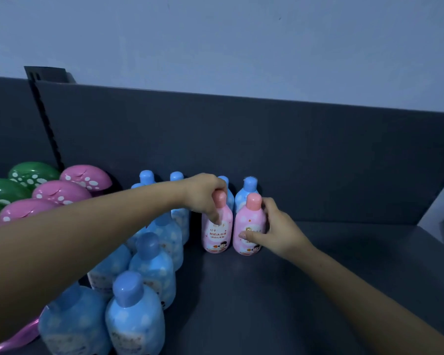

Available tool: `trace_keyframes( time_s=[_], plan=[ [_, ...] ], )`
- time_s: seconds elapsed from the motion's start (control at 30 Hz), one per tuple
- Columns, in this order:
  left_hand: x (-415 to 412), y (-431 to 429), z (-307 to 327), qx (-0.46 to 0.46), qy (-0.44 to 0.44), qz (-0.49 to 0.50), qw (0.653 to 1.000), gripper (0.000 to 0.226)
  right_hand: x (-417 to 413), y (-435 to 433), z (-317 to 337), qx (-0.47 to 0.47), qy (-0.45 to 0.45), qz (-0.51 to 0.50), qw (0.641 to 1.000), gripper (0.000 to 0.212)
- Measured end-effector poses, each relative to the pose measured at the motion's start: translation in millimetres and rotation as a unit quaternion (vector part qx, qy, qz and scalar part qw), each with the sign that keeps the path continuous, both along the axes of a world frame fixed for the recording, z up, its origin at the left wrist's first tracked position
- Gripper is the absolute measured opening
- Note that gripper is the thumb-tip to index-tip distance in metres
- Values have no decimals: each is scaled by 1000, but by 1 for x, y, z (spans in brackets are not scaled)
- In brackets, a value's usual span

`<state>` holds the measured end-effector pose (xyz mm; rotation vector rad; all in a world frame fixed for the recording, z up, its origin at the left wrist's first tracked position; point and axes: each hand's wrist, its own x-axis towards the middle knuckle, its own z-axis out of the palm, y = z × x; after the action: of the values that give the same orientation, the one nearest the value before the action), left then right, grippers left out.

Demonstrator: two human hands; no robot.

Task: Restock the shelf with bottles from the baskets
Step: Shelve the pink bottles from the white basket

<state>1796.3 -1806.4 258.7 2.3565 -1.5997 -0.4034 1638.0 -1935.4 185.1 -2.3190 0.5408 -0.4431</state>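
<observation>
Two pink bottles with salmon caps stand upright side by side on the dark grey shelf (pixel 305 290), in front of blue bottles at the back panel. My left hand (pixel 205 194) comes down from above and grips the left pink bottle (pixel 217 235) around its neck and shoulder. Around the body of the right pink bottle (pixel 246 226), my right hand (pixel 277 230) curls from the right side, thumb across the front label. Several blue bottles (pixel 136 316) with blue caps stand in rows to the left, under my left forearm.
Green (pixel 32 172) and pink (pixel 86 176) spotted dome-shaped containers fill the far left of the shelf. The dark back panel (pixel 267 149) rises behind the bottles. Bare shelf surface lies to the right and in front of the pink bottles. A shelf end wall stands at the right edge.
</observation>
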Motion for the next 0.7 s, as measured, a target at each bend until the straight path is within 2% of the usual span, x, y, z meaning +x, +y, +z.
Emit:
trace_keyframes(
  time_s=[0.13, 0.37, 0.7],
  plan=[
    [2, -1, 4, -17, -30, 0, 999, 37, 3, 0, -2, -5, -12, -8, 1000, 55],
    [1, 0, -3, -52, -24, 13, 998, 36, 7, -3, -1, 8, -19, -1, 1000, 56],
    [-1, -1, -1, -26, -26, 18, 999, 39, 5, -7, 2, 1, -7, 18, 1000, 56]
  ],
)
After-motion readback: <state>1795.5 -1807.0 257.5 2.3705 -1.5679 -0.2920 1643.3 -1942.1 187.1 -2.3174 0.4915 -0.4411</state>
